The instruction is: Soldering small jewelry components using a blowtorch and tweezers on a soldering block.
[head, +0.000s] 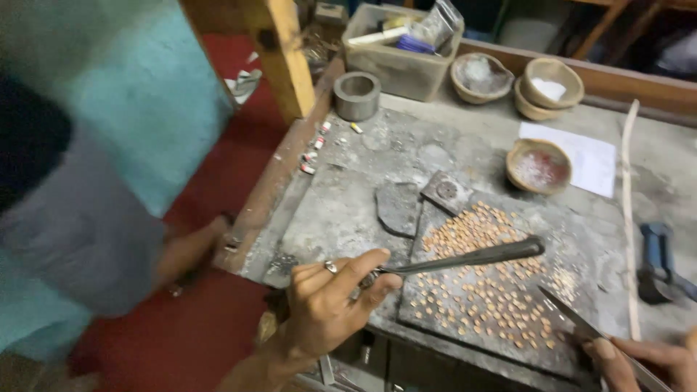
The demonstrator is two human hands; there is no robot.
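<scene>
My left hand (327,305), with a ring on one finger, is shut on a long dark metal rod (472,257). The rod reaches right over a dark flat slab (435,330) strewn with several small copper-coloured pieces (475,231). At the bottom right, my right hand (642,359) grips metal tweezers (570,313). Their tip points up-left over the pieces near the slab's right side. A smaller dark slab fragment (398,207) lies just left of the big one.
A co-worker in blurred teal and grey stands at left, one hand (190,250) on the workbench edge. Clay bowls (539,165) (481,76) (552,86), a metal ring (356,94), a plastic box (403,62), white paper (584,161), a blue tool (657,261) and a thin stick (629,218) lie around.
</scene>
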